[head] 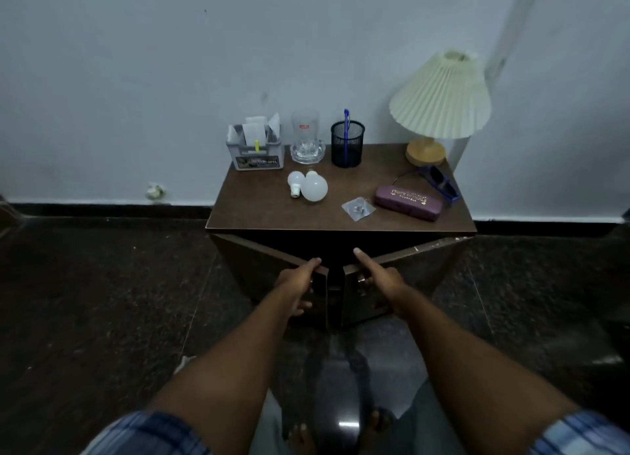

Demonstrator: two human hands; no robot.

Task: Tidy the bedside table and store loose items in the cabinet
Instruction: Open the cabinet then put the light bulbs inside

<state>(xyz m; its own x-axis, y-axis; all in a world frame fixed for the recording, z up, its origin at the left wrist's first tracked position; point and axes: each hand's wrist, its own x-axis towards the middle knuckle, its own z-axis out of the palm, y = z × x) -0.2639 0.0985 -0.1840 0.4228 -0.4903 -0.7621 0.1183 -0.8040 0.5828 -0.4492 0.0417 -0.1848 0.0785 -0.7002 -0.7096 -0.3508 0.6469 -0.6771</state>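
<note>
brown bedside table (272, 212) against a pale wall, on a dark speckled floor (102, 301). below the top, left cabinet door (262, 267) and right cabinet door (422, 267), both standing partway open toward the person, free edges near each other with a narrow dark gap between; inside too dark to tell.

at the back right corner, lamp (441, 96) with a pleated cream shade on a wooden base. along the back edge, from the left: grey box (255, 152) stuffed with papers, drinking glass (305, 130) upright in a glass dish (296, 156), black mesh pen holder (354, 147) with one blue pen (346, 118) upright in it.

toward the right front, purple glasses case (407, 203) lying flat, blue sunglasses (441, 181) just behind it. near the middle, larger bulb (315, 188) and smaller bulb (295, 181), lying side by side, touching. between bulbs and case, small clear packet (358, 208).

left hand (300, 284) gripping the free edge of the left door, thumb along the top, fingers curled round the front. right hand (378, 280) gripping the right door likewise, thumb stretched along the top edge, fingers curled below, beside a small knob (360, 279). forearms bare, checked sleeves at the bottom corners.
</note>
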